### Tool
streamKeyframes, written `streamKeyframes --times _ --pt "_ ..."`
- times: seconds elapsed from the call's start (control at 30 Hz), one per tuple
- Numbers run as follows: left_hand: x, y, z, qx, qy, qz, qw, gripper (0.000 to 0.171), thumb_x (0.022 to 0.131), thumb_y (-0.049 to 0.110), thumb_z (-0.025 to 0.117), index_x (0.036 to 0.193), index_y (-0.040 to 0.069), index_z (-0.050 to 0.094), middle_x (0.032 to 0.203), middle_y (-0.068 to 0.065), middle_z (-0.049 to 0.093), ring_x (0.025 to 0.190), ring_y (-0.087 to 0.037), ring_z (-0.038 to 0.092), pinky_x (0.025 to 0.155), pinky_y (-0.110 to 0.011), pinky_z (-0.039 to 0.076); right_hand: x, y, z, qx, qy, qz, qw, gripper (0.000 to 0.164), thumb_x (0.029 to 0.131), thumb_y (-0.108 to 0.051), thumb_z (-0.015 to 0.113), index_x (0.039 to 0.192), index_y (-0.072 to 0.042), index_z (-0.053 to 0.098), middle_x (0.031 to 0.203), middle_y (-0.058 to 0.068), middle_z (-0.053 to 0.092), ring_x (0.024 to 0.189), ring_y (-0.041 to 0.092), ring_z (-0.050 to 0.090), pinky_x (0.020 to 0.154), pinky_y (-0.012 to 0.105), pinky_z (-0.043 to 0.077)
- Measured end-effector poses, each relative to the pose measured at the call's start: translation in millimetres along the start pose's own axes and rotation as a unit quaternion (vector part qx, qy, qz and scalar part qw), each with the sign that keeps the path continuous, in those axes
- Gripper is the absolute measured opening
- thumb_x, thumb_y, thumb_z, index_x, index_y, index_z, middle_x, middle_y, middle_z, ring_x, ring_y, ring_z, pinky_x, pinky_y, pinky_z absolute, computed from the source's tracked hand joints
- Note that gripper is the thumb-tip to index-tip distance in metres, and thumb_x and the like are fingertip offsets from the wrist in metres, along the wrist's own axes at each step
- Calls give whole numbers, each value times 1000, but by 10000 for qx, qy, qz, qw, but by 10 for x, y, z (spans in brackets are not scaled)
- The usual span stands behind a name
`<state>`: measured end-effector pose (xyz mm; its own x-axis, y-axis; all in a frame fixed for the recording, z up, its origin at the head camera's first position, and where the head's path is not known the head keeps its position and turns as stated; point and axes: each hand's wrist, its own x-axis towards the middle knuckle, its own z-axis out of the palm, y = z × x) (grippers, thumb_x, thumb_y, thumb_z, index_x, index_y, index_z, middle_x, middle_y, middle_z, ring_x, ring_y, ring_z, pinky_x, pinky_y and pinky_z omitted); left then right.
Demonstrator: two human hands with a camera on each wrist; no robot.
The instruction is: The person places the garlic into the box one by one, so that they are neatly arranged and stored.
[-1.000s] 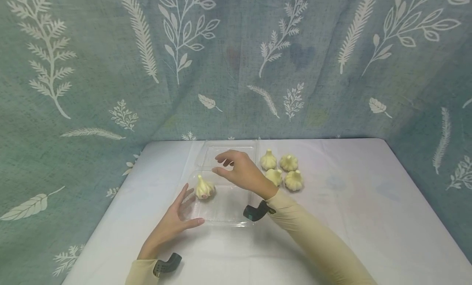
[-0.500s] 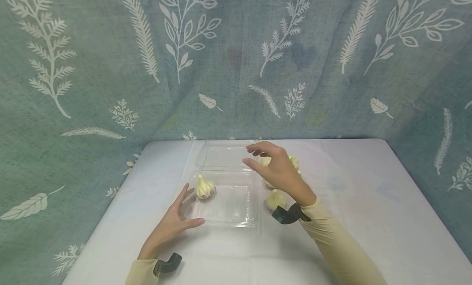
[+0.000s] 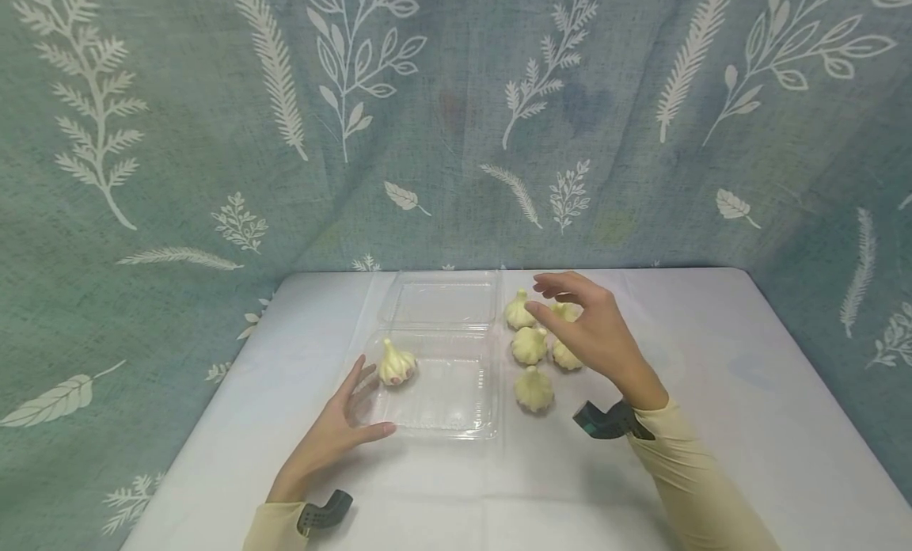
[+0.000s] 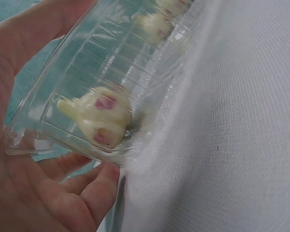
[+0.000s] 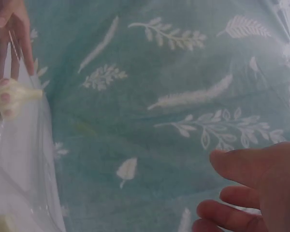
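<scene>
Right hand [image 3: 594, 323] shifted rightward near garlic [image 3: 530, 346], wide, left hand [image 3: 343, 419] wide, touching clear container [image 3: 445, 400]

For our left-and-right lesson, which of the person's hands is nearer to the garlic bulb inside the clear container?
Left. The left hand is at the left edge of the clear container, close to the garlic bulb; the right hand is farther off, by the loose bulbs.

Container [image 3: 435, 408] left of 5 garlic bulbs [image 3: 530, 346]
</scene>
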<state>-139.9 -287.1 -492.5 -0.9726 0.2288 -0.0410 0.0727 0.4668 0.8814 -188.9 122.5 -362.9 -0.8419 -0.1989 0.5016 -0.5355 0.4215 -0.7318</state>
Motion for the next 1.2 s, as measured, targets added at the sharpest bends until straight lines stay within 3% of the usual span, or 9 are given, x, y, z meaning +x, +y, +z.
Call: streamKeyframes --times 0.1,0.3,0.57,0.67,0.8,0.9,0.97,1.03,1.2 --pt "2 4 -1 -21 -6 9 10000 126 82 26 89 168 20 -3 173 -18 17 157 -46 24 125 -50 33 -42 85 -61 -67 121 69 9999 37 94 -16 77 129 -8 70 119 11 74 109 26 69 97 44 61" --pt "-1 4 8 13 2 -32 10000 127 81 26 89 168 19 -3 173 -18 17 157 -46 25 125 -50 33 -135 269 -165 -219 417 147 9988 39 93 -12 77 130 -5 68 119 13 73 107 24 68 95 16 57" --pt "-5 22 7 146 11 -48 9999 127 82 28 89 168 20 -4 173 -18 17 157 -47 25 125 -52 33 -249 498 -281 -251 475 339 9980 40 95 -11 75 133 -2 66 122 16 70 108 31 67 94 10 55" --pt "-7 34 6 148 -2 -67 9999 127 82 28 88 168 22 -5 173 -18 17 157 -47 24 125 -52 33 -280 579 -303 -327 397 494 9975 40 95 -12 75 134 -3 65 123 17 69 109 31 67 95 13 56" --pt "-5 35 7 72 -13 -102 9999 127 82 28 89 168 23 -5 174 -18 16 157 -47 24 125 -51 32 -298 684 -302 -361 282 754 9961 40 96 -15 74 134 -3 65 124 18 69 111 32 67 98 30 61" --pt "1 33 6 16 -29 -82 10000 126 82 27 88 168 23 -5 174 -17 16 157 -47 23 125 -52 32 -309 767 -296 -405 224 920 9947 42 96 -17 74 134 -3 65 124 18 69 111 34 67 98 32 61" --pt "4 33 10 -28 -48 -68 10000 126 83 26 88 168 23 -5 174 -17 15 157 -47 23 125 -52 32 -321 830 -298 -465 174 1001 9937 43 97 -19 74 135 -3 64 124 20 69 111 35 67 97 27 61" --pt "4 35 10 -57 -62 -81 9999 126 83 26 88 168 24 -5 174 -16 15 157 -46 24 125 -51 33 -333 893 -302 -493 104 1070 9930 44 97 -20 74 136 -2 64 124 21 69 111 37 68 97 31 61" --pt "-4 33 4 22 -27 -151 9999 126 82 28 88 168 27 -5 174 -16 15 157 -48 24 124 -54 34 -352 1037 -308 -445 -118 1209 9916 48 98 -22 72 139 -1 61 126 24 68 114 41 67 101 58 59"
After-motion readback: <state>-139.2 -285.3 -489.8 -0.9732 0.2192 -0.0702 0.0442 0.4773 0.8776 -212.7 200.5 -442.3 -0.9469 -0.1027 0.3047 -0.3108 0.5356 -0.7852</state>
